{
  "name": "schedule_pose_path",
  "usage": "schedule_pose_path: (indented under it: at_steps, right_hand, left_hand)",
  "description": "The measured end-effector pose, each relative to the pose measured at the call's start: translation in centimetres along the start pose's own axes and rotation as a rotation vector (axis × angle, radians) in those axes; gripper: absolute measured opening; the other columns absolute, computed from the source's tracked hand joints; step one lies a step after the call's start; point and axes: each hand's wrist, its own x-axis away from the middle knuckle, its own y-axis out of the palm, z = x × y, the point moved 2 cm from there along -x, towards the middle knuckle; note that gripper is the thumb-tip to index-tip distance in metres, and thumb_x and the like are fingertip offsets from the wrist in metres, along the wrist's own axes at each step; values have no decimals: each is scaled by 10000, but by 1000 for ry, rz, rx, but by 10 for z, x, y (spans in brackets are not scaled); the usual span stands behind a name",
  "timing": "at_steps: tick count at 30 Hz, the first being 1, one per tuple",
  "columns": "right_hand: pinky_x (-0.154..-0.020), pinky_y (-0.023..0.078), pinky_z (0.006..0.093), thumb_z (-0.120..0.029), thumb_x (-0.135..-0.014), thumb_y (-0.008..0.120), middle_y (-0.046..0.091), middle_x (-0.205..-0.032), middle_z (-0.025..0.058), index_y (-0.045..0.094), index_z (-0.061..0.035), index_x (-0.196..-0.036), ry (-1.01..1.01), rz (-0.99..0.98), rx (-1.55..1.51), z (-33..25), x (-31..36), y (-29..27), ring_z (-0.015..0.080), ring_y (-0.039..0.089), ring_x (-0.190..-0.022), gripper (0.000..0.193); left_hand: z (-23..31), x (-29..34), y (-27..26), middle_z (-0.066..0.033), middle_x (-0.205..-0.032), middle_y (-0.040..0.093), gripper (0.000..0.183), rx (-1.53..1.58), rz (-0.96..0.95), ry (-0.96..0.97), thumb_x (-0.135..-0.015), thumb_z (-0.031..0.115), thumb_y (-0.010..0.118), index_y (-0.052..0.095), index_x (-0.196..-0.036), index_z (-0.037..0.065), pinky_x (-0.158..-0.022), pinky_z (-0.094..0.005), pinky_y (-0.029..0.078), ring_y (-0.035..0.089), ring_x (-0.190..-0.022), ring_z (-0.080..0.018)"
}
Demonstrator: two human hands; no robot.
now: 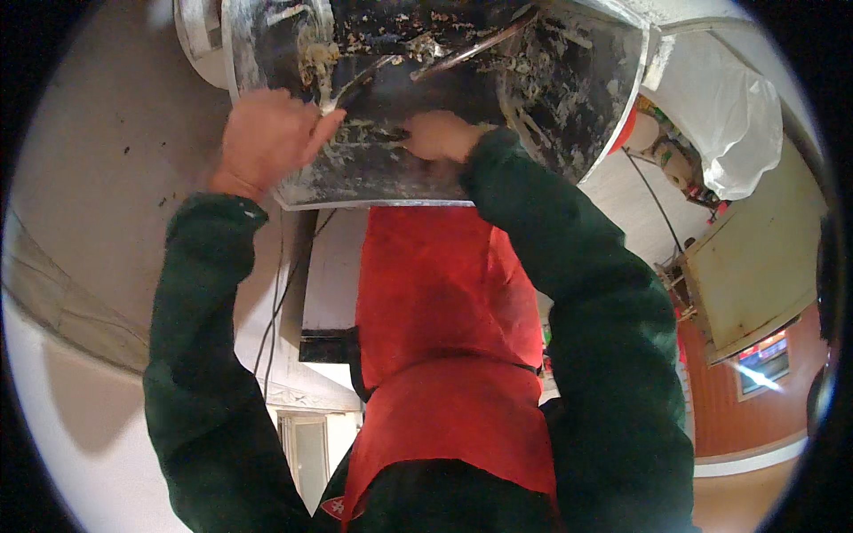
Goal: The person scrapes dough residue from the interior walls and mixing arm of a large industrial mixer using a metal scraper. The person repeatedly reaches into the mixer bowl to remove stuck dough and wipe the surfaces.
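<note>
- Filling the upper middle of the view, one big container stands in front of the person; its inside is dark, and pale residue is smeared over the walls and the bottom.
- One red apron covers the person's front, just below the near rim of the container.
- Two dark green sleeves come up from the lower edge, one on each side of the apron.
- One yellowish panel is at the right, well apart from the container.
- One white plastic bag is above this panel, to the right of the container.
- Two bare hands are at the container. The left hand is over its left near edge, with the thumb apart from the bent fingers; the right hand is over the near inside wall, with its fingers toward the left. For both, I cannot tell if the fingers grip something.
- Two slim bars can be counted inside the container, one thicker, one thinner; the thinner has its lower end near the left thumb.
</note>
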Motion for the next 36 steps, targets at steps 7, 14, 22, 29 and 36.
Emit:
schedule_pose_path:
  at_steps: [7, 14, 22, 29, 36]
  right_hand:
    - [-730, 579, 530, -217, -866, 619, 740, -907, 195, 730, -103, -1117, 17, 491, 22, -56, -1, -12, 410, 725, -843, 297]
    - [-636, 563, 543, -138, -896, 600, 720, -911, 201, 581, -88, -1215, -68, 869, -47, -71, -49, -47, 421, 719, -790, 324]
    - [-646, 547, 556, -242, -981, 572, 703, -881, 218, 507, -71, -1149, -102, 895, -44, -61, -87, -38, 443, 702, -767, 248]
    - [-637, 507, 569, -314, -1014, 576, 693, -811, 217, 508, -80, -1095, -144, 675, -72, -56, -77, -8, 448, 686, -767, 257]
    - [-619, 536, 573, -278, -1024, 529, 714, -837, 231, 495, -81, -1203, -49, 710, -65, -52, -86, -14, 456, 713, -781, 269]
  left_hand:
    - [11, 21, 6, -31, -579, 582, 408, 40, -24, 83, -882, 387, 744, 641, -574, 140, -589, -378, 478, 596, -617, -225]
    - [8, 23, 10, 0, -593, 580, 366, 52, 37, 60, -862, 358, 767, 636, -589, 153, -626, -353, 477, 597, -657, -199]
    - [7, 28, 15, 7, -596, 547, 329, 56, 122, 64, -833, 316, 794, 613, -608, 159, -635, -348, 473, 591, -654, -194]
    - [6, 24, 14, -4, -600, 530, 333, 98, 134, 66, -813, 282, 814, 581, -608, 160, -588, -354, 462, 575, -629, -203]
    - [8, 26, 15, 7, -607, 521, 343, 86, 132, 61, -805, 269, 811, 562, -595, 161, -596, -347, 459, 564, -632, -196]
